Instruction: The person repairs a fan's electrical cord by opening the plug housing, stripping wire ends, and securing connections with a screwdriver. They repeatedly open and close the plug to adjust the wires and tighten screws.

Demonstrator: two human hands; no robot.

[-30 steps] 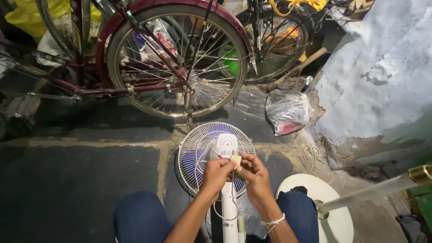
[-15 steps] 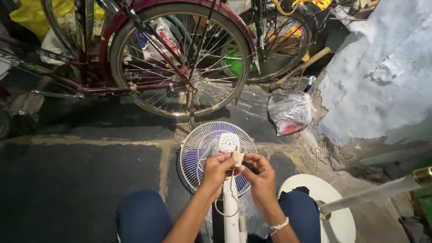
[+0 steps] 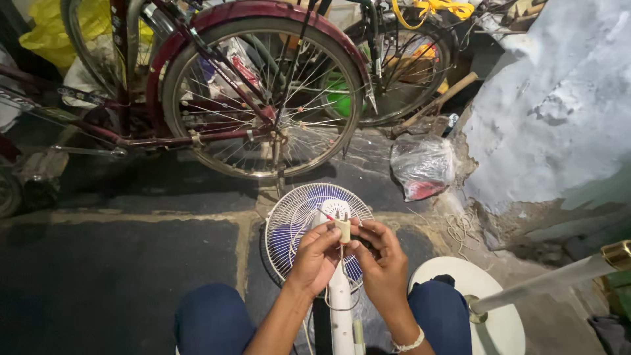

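A white fan with a wire grille and blue blades (image 3: 296, 227) lies on the dark floor between my knees, its white neck (image 3: 340, 309) running toward me. Above it I hold a small cream electrical part with metal prongs and thin wires (image 3: 342, 227). My left hand (image 3: 317, 260) grips the part from the left with thumb and fingers. My right hand (image 3: 381, 260), with a white bead bracelet at the wrist, pinches it from the right. Both hands touch each other around the part.
A maroon bicycle's rear wheel (image 3: 263, 92) stands just beyond the fan, with a second bicycle (image 3: 407, 66) behind. A clear plastic bag (image 3: 424, 164) lies by the rough white wall (image 3: 559, 112). A round white fan base (image 3: 490, 296) with a pole (image 3: 545, 283) sits at my right.
My hands have stayed on the small part over the fan, with only slight shifts of the fingers. The view has drifted a little.
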